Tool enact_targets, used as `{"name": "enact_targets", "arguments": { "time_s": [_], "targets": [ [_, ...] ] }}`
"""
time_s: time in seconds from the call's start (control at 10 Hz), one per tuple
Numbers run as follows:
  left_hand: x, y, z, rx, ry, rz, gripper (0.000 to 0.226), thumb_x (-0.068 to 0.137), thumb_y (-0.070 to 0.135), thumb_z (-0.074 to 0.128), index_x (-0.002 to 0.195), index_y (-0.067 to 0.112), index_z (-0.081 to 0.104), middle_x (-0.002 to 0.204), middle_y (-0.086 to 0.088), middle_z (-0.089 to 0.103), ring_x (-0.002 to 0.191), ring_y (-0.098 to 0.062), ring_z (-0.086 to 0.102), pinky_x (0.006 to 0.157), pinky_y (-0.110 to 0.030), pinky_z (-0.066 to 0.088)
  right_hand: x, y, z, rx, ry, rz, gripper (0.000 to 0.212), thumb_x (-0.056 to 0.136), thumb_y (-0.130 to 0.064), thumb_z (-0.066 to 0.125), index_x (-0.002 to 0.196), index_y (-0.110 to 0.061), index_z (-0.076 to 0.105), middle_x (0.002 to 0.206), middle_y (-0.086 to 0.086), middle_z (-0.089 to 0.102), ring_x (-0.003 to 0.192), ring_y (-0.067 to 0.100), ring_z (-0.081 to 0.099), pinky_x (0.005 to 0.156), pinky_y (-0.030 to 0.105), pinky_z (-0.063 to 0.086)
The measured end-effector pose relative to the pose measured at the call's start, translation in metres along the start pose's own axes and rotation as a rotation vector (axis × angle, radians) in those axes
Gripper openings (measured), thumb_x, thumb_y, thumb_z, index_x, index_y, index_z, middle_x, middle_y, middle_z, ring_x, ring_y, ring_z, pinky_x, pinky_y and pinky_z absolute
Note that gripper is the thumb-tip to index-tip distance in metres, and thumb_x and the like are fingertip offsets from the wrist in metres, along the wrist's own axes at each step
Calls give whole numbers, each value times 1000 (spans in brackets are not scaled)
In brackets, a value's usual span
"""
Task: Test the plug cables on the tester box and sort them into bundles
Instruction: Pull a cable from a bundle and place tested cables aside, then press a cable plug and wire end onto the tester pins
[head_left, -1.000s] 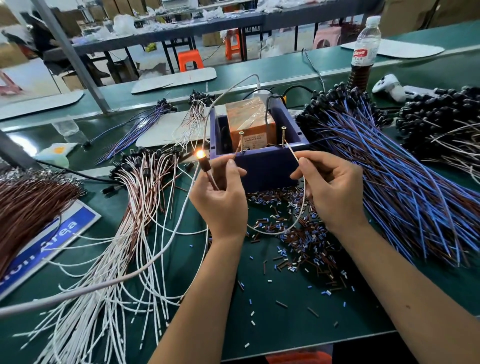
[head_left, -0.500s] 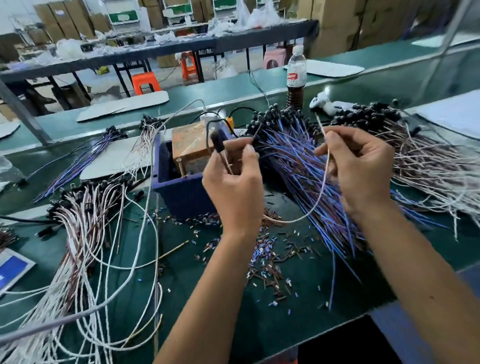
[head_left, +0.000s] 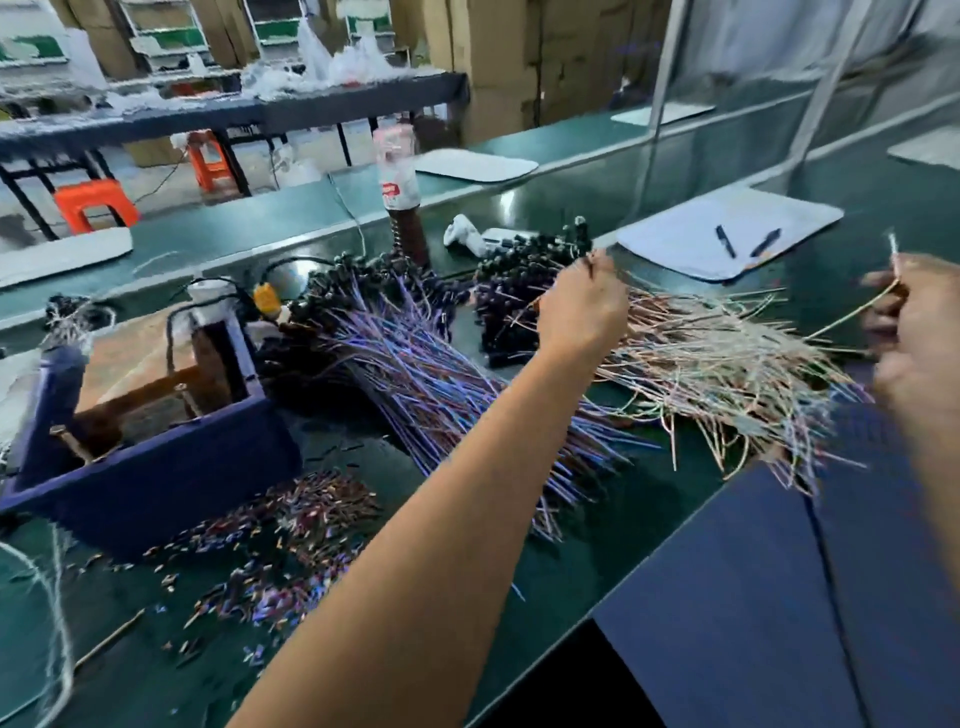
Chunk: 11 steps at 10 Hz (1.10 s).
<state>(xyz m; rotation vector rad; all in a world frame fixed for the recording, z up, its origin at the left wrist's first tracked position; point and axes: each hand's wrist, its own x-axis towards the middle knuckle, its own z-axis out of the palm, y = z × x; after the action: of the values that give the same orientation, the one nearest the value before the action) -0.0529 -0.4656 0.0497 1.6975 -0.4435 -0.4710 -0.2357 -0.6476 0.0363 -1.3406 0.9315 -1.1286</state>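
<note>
Leftward, blue tester box (head_left: 156, 467) with a taped brown block (head_left: 130, 358) inside.

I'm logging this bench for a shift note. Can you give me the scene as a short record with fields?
left hand: raised over the white-and-brown bundle, pinching the plug end of a cable
right hand: blurred, holding the wire end of the cable
tester box: blue, at left, no hand on it
blue bundle: between box and white-and-brown bundle
white-and-brown bundle: under the hands
wire offcuts: scattered in front of the box
bottle: upright behind the bundles
</note>
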Motion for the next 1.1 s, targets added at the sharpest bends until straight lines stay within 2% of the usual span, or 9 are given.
{"name": "enact_targets", "arguments": {
  "time_s": [0.1, 0.2, 0.3, 0.4, 0.6, 0.7, 0.8, 1.0, 1.1],
  "targets": [
    [9, 3, 17, 2, -91, 16, 50, 111, 35, 35, 112, -5, 65, 114, -34, 67, 107, -49, 65, 96, -54, 54, 15, 0, -10, 45, 105, -32, 14, 83, -34, 53, 85, -22, 60, 71, -8, 53, 54, 2, 49, 54, 18, 41],
    [17, 8, 25, -152, -120, -70, 42, 112, 29, 40, 83, 5, 58, 59, -10, 59, 58, -24, 55, 59, -31, 48, 31, 5, -1, -93, 307, -150, 34, 72, -47, 53, 97, -25, 60, 86, -4, 60, 71, 12, 57, 71, 31, 53],
    [25, 15, 30, -221, -144, -147, 34, 110, 23, 47, 84, 2, 56, 54, -7, 57, 40, -13, 53, 41, -22, 47, 27, -1, 21, -388, 416, -405, 45, 83, -51, 49, 124, -32, 58, 124, -1, 62, 111, 20, 60, 100, 40, 48],
    [37, 13, 33, -349, -131, -227, 27, 105, 14, 57, 116, -11, 54, 79, -16, 59, 38, -12, 58, 41, -22, 53, 7, -2, 61, -639, 80, -848, 39, 94, -42, 54, 127, -23, 64, 123, 10, 65, 115, 33, 57, 103, 46, 45],
    [58, -6, 23, -653, 5, -279, 34, 96, -4, 60, 129, -9, 54, 96, -18, 58, 79, -22, 62, 84, -30, 58, -14, 47, 130, -1383, -746, -527, 90, 99, -74, 25, 165, -22, -4, 173, 0, -9, 160, 23, -4, 126, 63, 3],
    [40, -10, 5, -609, -28, -254, 8, 98, -1, 54, 94, -1, 61, 87, -17, 62, 69, -21, 66, 72, -26, 60, -9, 75, 144, -1484, -769, -476, 99, 92, -84, 20, 162, -25, -17, 171, -3, -20, 159, 22, -14, 123, 65, -6],
    [11, -18, -29, -441, -273, -236, 14, 102, 5, 52, 99, -2, 63, 95, -21, 70, 68, -23, 70, 59, -22, 59, -9, 83, 145, -1513, -729, -464, 115, 71, -95, -5, 160, -25, -22, 169, -5, -25, 158, 21, -17, 121, 64, -10],
    [-56, -31, -145, -61, -715, -113, 22, 100, 21, 58, 109, 5, 71, 88, -12, 75, 65, -15, 70, 48, -15, 49, -23, 55, 147, -1519, -689, -394, 114, 77, -91, 13, 164, -21, -11, 173, -1, -12, 160, 24, -1, 123, 66, 8],
    [-89, -39, -201, 36, -707, -119, 23, 97, 17, 58, 104, 1, 73, 78, -12, 72, 56, -13, 67, 40, -14, 42, -59, 30, 161, -1238, -408, -542, 90, 95, -71, 44, 154, -5, 32, 158, 25, 40, 144, 40, 41, 112, 64, 34]
  ]
}}
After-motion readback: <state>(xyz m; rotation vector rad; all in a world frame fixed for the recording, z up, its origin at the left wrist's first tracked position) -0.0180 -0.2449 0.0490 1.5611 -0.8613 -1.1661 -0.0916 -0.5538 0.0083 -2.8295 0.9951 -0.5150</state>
